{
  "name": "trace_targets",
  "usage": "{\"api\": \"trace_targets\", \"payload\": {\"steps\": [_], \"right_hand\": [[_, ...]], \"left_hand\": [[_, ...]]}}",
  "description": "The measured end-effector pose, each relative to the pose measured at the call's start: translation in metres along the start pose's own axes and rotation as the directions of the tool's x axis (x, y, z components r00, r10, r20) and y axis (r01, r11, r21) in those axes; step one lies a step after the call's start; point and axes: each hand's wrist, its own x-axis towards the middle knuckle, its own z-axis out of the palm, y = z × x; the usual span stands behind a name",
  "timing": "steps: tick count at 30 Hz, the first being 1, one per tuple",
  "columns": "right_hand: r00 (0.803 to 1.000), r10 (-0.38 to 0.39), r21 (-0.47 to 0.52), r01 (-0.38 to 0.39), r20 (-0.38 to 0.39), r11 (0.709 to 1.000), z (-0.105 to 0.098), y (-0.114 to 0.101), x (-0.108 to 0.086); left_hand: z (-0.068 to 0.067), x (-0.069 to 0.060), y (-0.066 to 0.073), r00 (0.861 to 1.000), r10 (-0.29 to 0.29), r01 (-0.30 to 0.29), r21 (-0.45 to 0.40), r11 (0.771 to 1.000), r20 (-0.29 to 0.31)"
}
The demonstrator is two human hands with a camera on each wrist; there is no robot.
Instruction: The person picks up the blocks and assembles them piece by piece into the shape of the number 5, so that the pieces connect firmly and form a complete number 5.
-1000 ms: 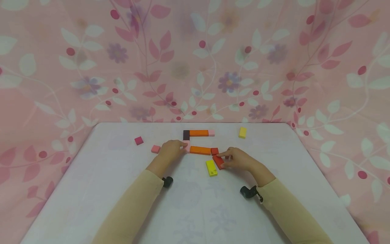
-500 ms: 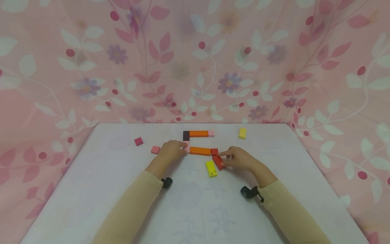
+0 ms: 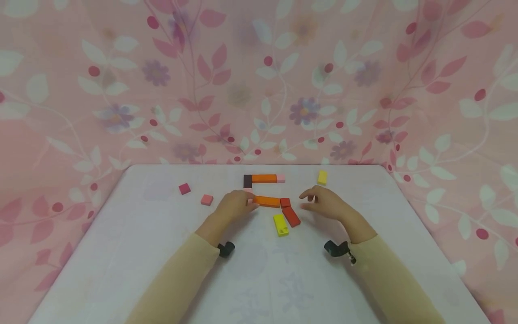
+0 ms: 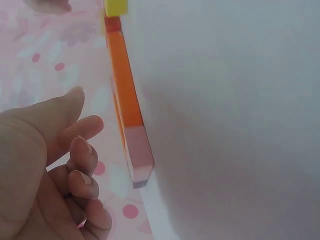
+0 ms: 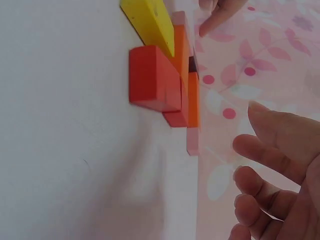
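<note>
Wooden blocks lie on the table in a squared outline. A black block [image 3: 247, 181] joins the upper orange block [image 3: 264, 178], which ends in a pale pink block [image 3: 281, 178]. Lower down, a light pink block [image 4: 137, 145] touches the other orange block [image 3: 268, 202], followed by a small red block [image 3: 285, 202]. A longer red block [image 3: 291, 216] slants beside a yellow block [image 3: 281, 225]. My left hand [image 3: 236, 205] hovers over the light pink block, partly hiding it in the head view, fingers loosely bent. My right hand [image 3: 327, 203], holding nothing, is raised right of the red blocks.
A dark pink block [image 3: 184, 188] and a salmon block [image 3: 207, 200] lie at the left. Another yellow block [image 3: 322, 177] lies near the table's [image 3: 162, 279] back edge at the right. A floral cloth [image 3: 259, 81] hangs behind.
My right hand has let go of the longer red block and moved up and right. My left hand has come off the light pink block and shifted slightly right. The blocks stay put.
</note>
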Motion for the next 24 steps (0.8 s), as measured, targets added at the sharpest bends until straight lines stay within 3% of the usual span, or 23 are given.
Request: {"api": "trace_targets", "payload": {"steps": [6,13,24], "right_hand": [[0.997,0.039,-0.021,-0.04,-0.06,0.999,-0.012,0.008,0.011],[0.992,0.072,-0.034,-0.076,-0.101,0.997,-0.012,0.035,0.029],[0.985,0.122,-0.075,-0.132,-0.126,0.988,-0.022,0.063,0.047]], "left_hand": [[0.008,-0.009,0.02,0.998,0.044,-0.041,-0.049,0.998,0.05],[0.025,-0.016,0.037,0.994,0.098,-0.094,-0.078,0.992,0.051],[0.033,-0.026,0.052,0.997,0.048,-0.039,-0.135,0.99,0.066]]}}
